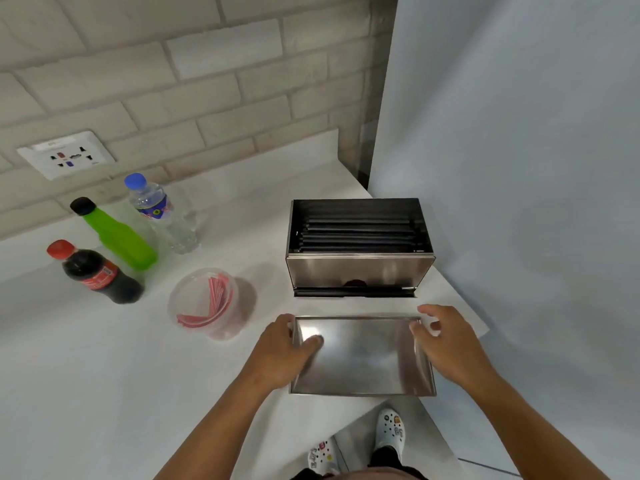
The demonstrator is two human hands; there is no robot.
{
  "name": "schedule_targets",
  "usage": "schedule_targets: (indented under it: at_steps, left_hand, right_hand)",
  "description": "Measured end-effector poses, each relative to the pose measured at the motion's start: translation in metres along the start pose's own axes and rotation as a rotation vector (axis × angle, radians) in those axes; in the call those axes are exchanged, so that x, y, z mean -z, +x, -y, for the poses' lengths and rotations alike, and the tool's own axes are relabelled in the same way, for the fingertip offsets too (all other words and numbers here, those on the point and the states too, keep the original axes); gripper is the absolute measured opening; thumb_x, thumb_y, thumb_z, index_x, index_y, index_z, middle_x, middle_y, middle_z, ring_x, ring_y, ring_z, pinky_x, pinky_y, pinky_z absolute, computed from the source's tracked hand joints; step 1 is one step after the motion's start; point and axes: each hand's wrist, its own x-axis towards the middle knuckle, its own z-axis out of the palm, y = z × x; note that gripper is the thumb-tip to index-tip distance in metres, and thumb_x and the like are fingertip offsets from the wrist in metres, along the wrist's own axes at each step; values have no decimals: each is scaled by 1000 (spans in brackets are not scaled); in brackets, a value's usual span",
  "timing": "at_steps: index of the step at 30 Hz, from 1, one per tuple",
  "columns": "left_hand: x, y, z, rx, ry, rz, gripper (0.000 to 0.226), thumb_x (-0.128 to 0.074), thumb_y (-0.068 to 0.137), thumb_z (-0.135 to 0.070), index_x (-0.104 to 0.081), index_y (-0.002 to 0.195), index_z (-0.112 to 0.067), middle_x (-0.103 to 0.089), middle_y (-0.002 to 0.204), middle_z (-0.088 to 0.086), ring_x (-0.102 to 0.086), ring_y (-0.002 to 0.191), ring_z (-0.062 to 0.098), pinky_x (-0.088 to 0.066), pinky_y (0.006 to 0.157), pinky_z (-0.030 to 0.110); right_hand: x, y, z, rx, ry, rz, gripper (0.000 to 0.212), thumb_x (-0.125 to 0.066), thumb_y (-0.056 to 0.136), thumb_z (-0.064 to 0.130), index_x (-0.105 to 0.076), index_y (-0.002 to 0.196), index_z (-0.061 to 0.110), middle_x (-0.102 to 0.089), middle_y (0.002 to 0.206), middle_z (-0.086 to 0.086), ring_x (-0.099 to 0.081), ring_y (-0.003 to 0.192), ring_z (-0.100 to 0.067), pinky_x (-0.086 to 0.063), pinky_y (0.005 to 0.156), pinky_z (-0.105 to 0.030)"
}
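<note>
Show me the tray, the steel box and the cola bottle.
tray point(363, 358): head view, bare middle of its floor.
steel box point(360, 269): head view, front wall.
cola bottle point(100, 277): head view, red label.

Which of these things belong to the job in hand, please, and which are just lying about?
In hand: steel lid, held by left hand and right hand; open steel box of black straws.
Lying about: cola bottle, green bottle, water bottle, tub of red sachets.

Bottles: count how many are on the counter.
3: the cola bottle nearest at left, the green bottle behind it, the water bottle farthest back. None seems hidden.
</note>
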Motion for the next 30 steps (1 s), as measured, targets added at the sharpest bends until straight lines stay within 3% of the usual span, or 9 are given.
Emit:
schedule_targets:
  at_steps: [4,7,12,15,18,21,25,27,30]
  left_hand:
    - [-14,-1,-5,44,-11,-14,87,-70,88,-62,-38,157,-19,-50,158,7,-53,140,28,-45,111,36]
    - [-14,-6,-11,42,-11,-46,81,-68,89,-62,-42,155,-22,-54,154,2,-55,138,29,-46,107,36]
    - [12,-19,-20,-55,-81,-174,33,-69,93,-53,-67,120,-33,-72,103,-20,-70,89,1,-48,66,12]
    - [36,-29,-29,-147,-152,-239,24,-61,99,-50,-76,108,-32,-79,93,-23,-69,85,-14,-51,69,6]
    - [54,-47,-41,-295,-282,-191,37,-40,107,-55,-77,109,-53,-79,104,-29,-70,102,-10,-54,83,11]
    - [66,-57,-43,-391,-378,-150,44,-27,93,-82,-62,117,-73,-68,125,-39,-62,123,-9,-50,92,6]
    - [67,-59,-30,-508,-322,-62,69,-39,96,-73,-26,159,-48,-30,168,-23,-30,155,4,-28,126,30]
    - [65,-56,-31,-579,-249,-101,70,-51,101,-57,-19,161,-44,-22,171,-22,-23,156,0,-23,125,20]
    - [67,-45,-37,-596,-259,-292,60,-63,100,-42,-33,152,-41,-40,158,-24,-40,146,-1,-34,116,12]
  right_hand:
    - [-1,-1,-5,-56,-35,100,45,-60,104,33,-53,145,17,-64,140,-9,-64,114,-23,-46,91,-29]
    - [-4,-3,-2,-70,-64,110,42,-52,108,26,-49,149,14,-62,143,-11,-62,127,-28,-49,103,-36]
    - [-2,-1,2,-52,-119,125,34,-46,110,17,-56,142,13,-64,137,-9,-63,123,-28,-48,104,-34]
    - [4,4,4,-30,-47,186,24,-50,105,6,-69,96,18,-70,96,-7,-65,89,-22,-46,73,-25]
    - [14,10,12,-53,98,256,22,-53,98,2,-73,90,5,-62,74,-13,-56,62,-17,-41,52,-21]
    - [25,12,23,-96,235,411,28,-56,96,2,-82,95,12,-71,72,-5,-64,58,-13,-48,49,-22]
    - [32,10,40,-162,393,561,25,-63,95,4,-85,94,15,-76,77,-9,-69,62,-15,-58,61,-30]
    - [34,7,44,-181,448,620,22,-64,94,1,-85,94,10,-76,75,-9,-70,61,-15,-63,71,-38]
    - [40,-2,50,-149,581,661,18,-69,92,8,-86,91,14,-77,77,-9,-74,68,-20,-64,73,-41]
